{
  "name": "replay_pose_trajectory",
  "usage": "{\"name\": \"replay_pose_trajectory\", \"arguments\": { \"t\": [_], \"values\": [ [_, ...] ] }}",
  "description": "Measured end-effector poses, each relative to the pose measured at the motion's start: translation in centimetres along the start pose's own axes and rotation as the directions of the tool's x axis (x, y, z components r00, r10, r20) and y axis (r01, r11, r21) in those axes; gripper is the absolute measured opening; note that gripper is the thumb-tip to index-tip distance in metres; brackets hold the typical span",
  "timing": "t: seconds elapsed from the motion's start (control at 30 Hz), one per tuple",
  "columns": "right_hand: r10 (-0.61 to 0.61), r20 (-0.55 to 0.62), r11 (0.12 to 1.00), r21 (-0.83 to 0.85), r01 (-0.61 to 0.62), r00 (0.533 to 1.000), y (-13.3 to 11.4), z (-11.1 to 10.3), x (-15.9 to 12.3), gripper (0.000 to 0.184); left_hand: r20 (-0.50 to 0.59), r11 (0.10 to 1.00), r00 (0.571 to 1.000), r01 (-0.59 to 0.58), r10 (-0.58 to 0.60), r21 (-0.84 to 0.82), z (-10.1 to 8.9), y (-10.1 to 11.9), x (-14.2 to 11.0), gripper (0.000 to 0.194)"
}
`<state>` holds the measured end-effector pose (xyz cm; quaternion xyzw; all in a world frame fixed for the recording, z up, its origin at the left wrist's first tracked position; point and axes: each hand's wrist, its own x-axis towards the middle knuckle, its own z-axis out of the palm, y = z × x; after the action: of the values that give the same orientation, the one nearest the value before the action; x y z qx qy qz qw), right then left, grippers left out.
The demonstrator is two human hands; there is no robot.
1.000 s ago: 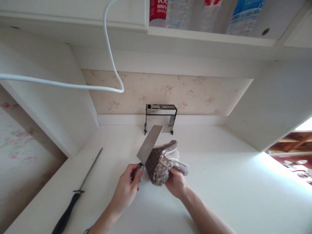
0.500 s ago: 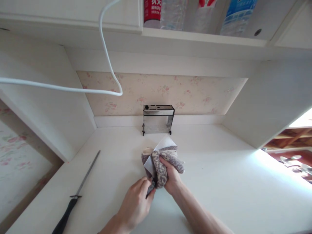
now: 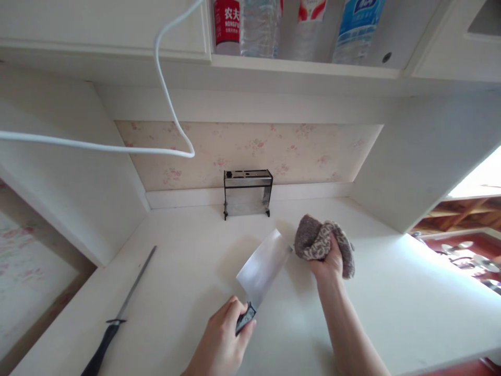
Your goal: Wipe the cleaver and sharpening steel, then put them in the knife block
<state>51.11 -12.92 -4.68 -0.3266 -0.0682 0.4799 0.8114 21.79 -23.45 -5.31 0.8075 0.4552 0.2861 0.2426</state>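
Note:
A cleaver [image 3: 263, 267] with a broad, shiny blade is gripped by its dark handle in my left hand [image 3: 224, 334]. Its blade points away from me and to the right, bare on the side I see. My right hand [image 3: 329, 261] is closed around a bunched brown patterned cloth [image 3: 313, 237], to the right of the blade and apart from it. Beyond the blade, a metal and black knife rack [image 3: 248, 180] stands against the back wall. A sharpening steel [image 3: 122, 313] with a black handle lies on the counter at the left.
The white counter [image 3: 188, 245] is boxed in by side panels. Above it, a cabinet shelf [image 3: 305, 65] holds several plastic bottles [image 3: 227, 23]. A white cable [image 3: 129, 150] hangs across the upper left. Metal items sit beyond the right panel.
The cloth has come off the blade, and my right hand has carried it to the right. My left hand still holds the cleaver. The view has shifted slightly.

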Motion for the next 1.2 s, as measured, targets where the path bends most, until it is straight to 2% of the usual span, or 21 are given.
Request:
{"name": "replay_pose_trajectory", "arguments": {
  "t": [0.1, 0.23, 0.43, 0.53, 0.7, 0.83, 1.07, 1.2],
  "values": [
    [0.019, -0.083, 0.994, 0.105, -0.010, 0.996, -1.3, -0.3, 0.0, 0.030, -0.007, 0.988, 0.991, 0.132, -0.133, -0.080, 0.5, 0.0, -0.1, 0.012],
    [0.038, -0.014, 0.986, 0.162, -0.035, 0.999, -1.1, 0.8, -1.4, 0.033, -0.006, 0.965, 0.972, 0.230, -0.233, -0.124, 1.4, 0.1, 0.5, 0.011],
    [0.094, 0.055, 0.981, 0.167, -0.102, 0.994, -0.2, 1.9, -2.7, 0.032, -0.025, 0.961, 0.963, 0.268, -0.270, -0.066, 2.0, 0.3, 1.5, 0.010],
    [0.097, 0.082, 0.981, 0.162, -0.109, 0.992, -0.1, 1.9, -2.9, 0.034, -0.019, 0.964, 0.966, 0.257, -0.257, 0.059, 1.7, 0.6, 2.3, 0.016],
    [0.098, 0.137, 0.985, 0.130, -0.116, 0.986, 0.0, 1.9, -3.1, 0.036, 0.031, 0.946, 0.983, 0.164, -0.180, 0.281, 1.9, 1.9, 4.1, 0.020],
    [0.123, 0.168, 0.978, 0.148, -0.148, 0.978, 0.2, 1.9, -3.1, 0.038, 0.110, 0.906, 0.969, 0.162, -0.220, 0.391, 3.1, 3.5, 5.4, 0.025],
    [0.173, 0.173, 0.970, 0.143, -0.199, 0.970, 0.6, 2.0, -3.4, 0.039, 0.229, 0.933, 0.954, 0.107, -0.194, 0.345, 5.2, 7.3, 6.7, 0.032],
    [0.184, 0.182, 0.973, 0.108, -0.206, 0.966, 0.6, 2.3, -3.9, 0.042, 0.257, 0.950, 0.954, 0.075, -0.157, 0.303, 5.9, 8.1, 6.8, 0.038]
  ]
}}
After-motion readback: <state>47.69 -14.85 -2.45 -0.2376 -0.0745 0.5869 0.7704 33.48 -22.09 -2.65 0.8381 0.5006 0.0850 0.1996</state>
